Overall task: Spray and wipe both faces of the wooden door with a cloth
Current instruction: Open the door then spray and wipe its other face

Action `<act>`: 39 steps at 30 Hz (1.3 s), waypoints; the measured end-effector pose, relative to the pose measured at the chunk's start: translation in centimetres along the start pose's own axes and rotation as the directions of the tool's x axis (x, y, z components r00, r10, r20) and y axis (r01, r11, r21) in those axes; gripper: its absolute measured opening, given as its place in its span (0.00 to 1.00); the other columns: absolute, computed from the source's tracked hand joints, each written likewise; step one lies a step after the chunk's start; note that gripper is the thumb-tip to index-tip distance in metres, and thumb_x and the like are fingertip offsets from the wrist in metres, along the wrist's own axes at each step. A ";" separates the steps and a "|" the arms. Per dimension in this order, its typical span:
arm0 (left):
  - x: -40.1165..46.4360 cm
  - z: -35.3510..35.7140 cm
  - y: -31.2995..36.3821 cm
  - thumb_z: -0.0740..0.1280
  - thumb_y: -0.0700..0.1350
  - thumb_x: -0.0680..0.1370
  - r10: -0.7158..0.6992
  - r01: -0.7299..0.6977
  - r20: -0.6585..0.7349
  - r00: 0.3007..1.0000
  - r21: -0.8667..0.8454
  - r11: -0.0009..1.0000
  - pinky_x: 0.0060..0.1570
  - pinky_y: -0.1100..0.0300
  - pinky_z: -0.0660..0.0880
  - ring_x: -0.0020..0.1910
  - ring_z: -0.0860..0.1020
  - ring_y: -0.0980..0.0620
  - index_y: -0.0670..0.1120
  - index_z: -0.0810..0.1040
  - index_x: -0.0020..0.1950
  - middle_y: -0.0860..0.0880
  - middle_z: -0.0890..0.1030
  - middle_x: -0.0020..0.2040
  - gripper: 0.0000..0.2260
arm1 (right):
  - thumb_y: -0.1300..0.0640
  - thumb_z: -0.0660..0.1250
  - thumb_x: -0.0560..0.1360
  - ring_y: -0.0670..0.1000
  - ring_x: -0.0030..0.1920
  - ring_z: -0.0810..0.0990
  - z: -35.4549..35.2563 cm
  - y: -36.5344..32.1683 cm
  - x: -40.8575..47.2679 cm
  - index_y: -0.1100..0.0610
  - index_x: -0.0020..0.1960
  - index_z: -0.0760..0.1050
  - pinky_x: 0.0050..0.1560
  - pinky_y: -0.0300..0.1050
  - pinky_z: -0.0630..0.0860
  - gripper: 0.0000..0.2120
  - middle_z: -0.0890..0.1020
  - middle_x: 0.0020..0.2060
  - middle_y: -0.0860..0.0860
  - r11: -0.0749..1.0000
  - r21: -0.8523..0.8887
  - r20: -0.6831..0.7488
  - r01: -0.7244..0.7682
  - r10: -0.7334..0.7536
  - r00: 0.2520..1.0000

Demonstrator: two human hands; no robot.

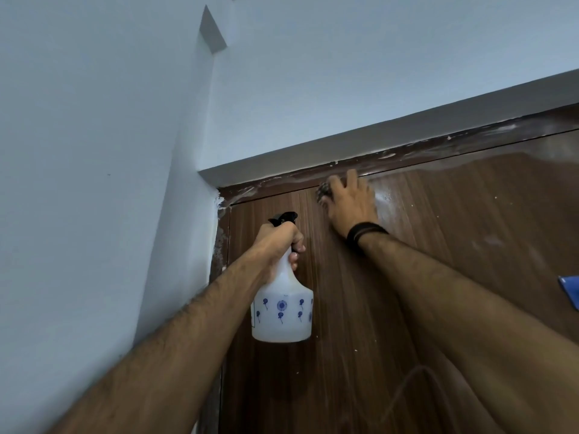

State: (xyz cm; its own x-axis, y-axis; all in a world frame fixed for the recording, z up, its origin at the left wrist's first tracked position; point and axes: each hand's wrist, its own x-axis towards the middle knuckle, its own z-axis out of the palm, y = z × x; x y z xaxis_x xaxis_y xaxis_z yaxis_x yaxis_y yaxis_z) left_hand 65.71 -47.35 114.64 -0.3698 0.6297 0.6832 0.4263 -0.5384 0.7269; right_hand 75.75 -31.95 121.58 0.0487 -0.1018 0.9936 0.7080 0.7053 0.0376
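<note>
Left hand point(279, 242) grips neck of white plastic spray bottle point(283, 308), blue-dot print, body hanging below fist. Right hand point(349, 203), fingers spread, presses dark wadded cloth point(323, 192) on grainy brown wooden door point(438, 261) nr top edge.

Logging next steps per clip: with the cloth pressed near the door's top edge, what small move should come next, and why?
Probably sweep the right hand and its cloth rightward along the top of the door: a hazy, whitish film shows there, unwiped. The left hand just holds the spray bottle.
</note>
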 end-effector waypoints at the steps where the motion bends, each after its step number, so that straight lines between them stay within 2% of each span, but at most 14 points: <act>1: 0.0 -0.2 0.1 0.62 0.30 0.69 0.000 0.000 0.000 1.000 0.000 1.000 0.26 0.62 0.71 0.24 0.69 0.55 0.39 0.75 0.46 0.44 0.77 0.40 0.09 | 0.48 0.63 0.80 0.58 0.59 0.70 0.0 0.0 1.1 0.53 0.66 0.68 0.60 0.54 0.67 0.18 0.68 0.62 0.58 0.996 -0.010 -0.026 -0.093 0.093 0.995; 3: 0.0 -0.7 0.2 0.62 0.30 0.70 0.011 -0.011 -0.008 1.000 0.005 1.000 0.25 0.62 0.71 0.23 0.69 0.56 0.39 0.75 0.46 0.44 0.77 0.39 0.08 | 0.50 0.63 0.80 0.59 0.59 0.70 0.5 -0.8 2.0 0.54 0.66 0.69 0.60 0.55 0.67 0.17 0.69 0.63 0.58 0.988 -0.029 -0.079 -0.150 0.147 0.986; 4: 0.1 -0.9 0.3 0.62 0.30 0.70 0.016 -0.016 -0.017 1.000 0.006 1.000 0.25 0.62 0.71 0.23 0.69 0.56 0.39 0.75 0.46 0.44 0.77 0.39 0.08 | 0.50 0.63 0.80 0.59 0.59 0.70 0.7 -1.4 2.0 0.54 0.65 0.69 0.60 0.55 0.67 0.17 0.69 0.63 0.58 0.991 -0.029 -0.087 -0.128 0.125 0.988; 8: 0.5 -0.1 0.0 0.62 0.31 0.69 -0.010 0.010 -0.044 0.999 0.006 1.000 0.25 0.61 0.71 0.23 0.70 0.55 0.38 0.75 0.46 0.43 0.76 0.39 0.08 | 0.49 0.62 0.80 0.59 0.59 0.69 1.2 -2.2 0.9 0.52 0.66 0.68 0.59 0.55 0.67 0.17 0.69 0.62 0.57 0.986 -0.013 0.035 0.168 -0.168 0.985; 10: 0.5 1.2 -0.6 0.62 0.31 0.68 -0.043 0.043 -0.033 0.999 0.000 0.999 0.25 0.60 0.71 0.23 0.70 0.55 0.38 0.75 0.46 0.44 0.76 0.39 0.09 | 0.48 0.63 0.80 0.59 0.59 0.69 0.5 -0.5 0.8 0.51 0.66 0.68 0.60 0.55 0.68 0.17 0.69 0.62 0.57 0.976 0.004 0.058 0.217 -0.217 0.974; 14: 0.8 3.7 -0.7 0.62 0.30 0.68 -0.051 0.051 0.008 0.999 -0.006 0.999 0.26 0.60 0.71 0.23 0.70 0.54 0.38 0.75 0.48 0.43 0.76 0.40 0.11 | 0.48 0.63 0.80 0.58 0.58 0.70 -2.1 5.4 1.3 0.53 0.66 0.68 0.60 0.54 0.68 0.17 0.68 0.62 0.58 0.999 -0.023 -0.037 -0.048 0.048 0.998; 17: 0.9 4.8 0.1 0.61 0.29 0.68 -0.036 0.037 0.045 0.998 -0.023 0.999 0.27 0.60 0.71 0.23 0.69 0.53 0.38 0.76 0.49 0.43 0.74 0.38 0.12 | 0.47 0.62 0.80 0.58 0.59 0.69 -3.5 6.9 0.7 0.53 0.67 0.68 0.60 0.54 0.67 0.18 0.68 0.63 0.58 0.994 -0.075 -0.026 -0.079 0.078 0.997; 21: 0.7 6.1 0.9 0.62 0.30 0.67 -0.029 0.030 0.102 0.994 -0.011 0.999 0.26 0.61 0.70 0.23 0.69 0.54 0.39 0.73 0.50 0.43 0.75 0.39 0.12 | 0.48 0.62 0.79 0.57 0.56 0.70 -3.0 5.4 -4.1 0.53 0.66 0.69 0.56 0.52 0.67 0.17 0.69 0.60 0.56 0.995 -0.028 0.020 0.101 -0.100 0.995; 23: 0.6 6.8 1.2 0.62 0.30 0.67 -0.026 0.027 0.106 0.994 -0.008 1.000 0.26 0.62 0.69 0.23 0.68 0.54 0.38 0.74 0.50 0.42 0.74 0.41 0.13 | 0.50 0.63 0.78 0.56 0.53 0.71 -2.5 5.1 -7.0 0.52 0.64 0.70 0.53 0.52 0.70 0.16 0.70 0.57 0.55 0.975 -0.010 0.059 0.222 -0.221 0.973; 26: 0.4 7.8 1.4 0.61 0.30 0.67 -0.016 0.018 0.114 0.993 -0.013 1.000 0.26 0.61 0.69 0.23 0.68 0.53 0.37 0.75 0.48 0.42 0.73 0.39 0.12 | 0.49 0.60 0.76 0.56 0.50 0.71 -2.6 5.9 -7.6 0.52 0.62 0.69 0.50 0.53 0.73 0.16 0.71 0.56 0.55 0.946 0.011 0.091 0.324 -0.324 0.942; 28: 0.1 8.3 1.4 0.61 0.30 0.67 -0.014 0.014 0.120 0.993 0.002 1.000 0.27 0.61 0.70 0.24 0.68 0.53 0.38 0.75 0.45 0.43 0.73 0.37 0.09 | 0.48 0.59 0.77 0.56 0.51 0.71 -3.0 6.7 -5.8 0.52 0.63 0.70 0.52 0.54 0.73 0.16 0.70 0.56 0.56 0.953 0.003 0.078 0.303 -0.302 0.950; 33: -0.2 8.4 1.4 0.62 0.31 0.70 -0.036 0.035 0.146 0.989 0.014 0.999 0.25 0.62 0.70 0.24 0.69 0.55 0.40 0.75 0.45 0.45 0.76 0.37 0.08 | 0.47 0.62 0.80 0.57 0.60 0.69 -4.2 7.8 1.6 0.53 0.66 0.67 0.62 0.54 0.67 0.17 0.67 0.63 0.57 1.000 -0.006 0.040 -0.002 0.002 0.999; 36: -0.5 9.0 1.7 0.62 0.31 0.69 -0.026 0.023 0.149 0.988 0.022 1.000 0.25 0.63 0.70 0.24 0.68 0.55 0.41 0.75 0.44 0.45 0.77 0.39 0.08 | 0.47 0.62 0.80 0.58 0.62 0.68 -4.0 8.4 2.0 0.53 0.67 0.67 0.63 0.55 0.66 0.18 0.67 0.65 0.57 1.000 -0.020 0.030 0.009 -0.009 1.000; 39: -0.8 9.5 1.6 0.62 0.31 0.69 -0.030 0.029 0.150 0.988 0.010 1.000 0.25 0.63 0.70 0.24 0.68 0.55 0.41 0.75 0.44 0.45 0.77 0.39 0.08 | 0.46 0.62 0.80 0.57 0.59 0.70 -4.0 8.7 -1.2 0.52 0.66 0.67 0.60 0.54 0.67 0.18 0.68 0.62 0.56 0.994 -0.011 0.023 0.111 -0.111 0.994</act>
State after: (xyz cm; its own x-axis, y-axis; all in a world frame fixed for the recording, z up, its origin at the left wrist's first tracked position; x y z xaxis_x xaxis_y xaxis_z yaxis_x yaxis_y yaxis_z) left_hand 74.54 -43.43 114.58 -0.2545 0.7226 0.6428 0.4236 -0.5142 0.7458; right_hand 84.63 -28.53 120.33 -0.0465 -0.1628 0.9856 0.7165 0.6820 0.1464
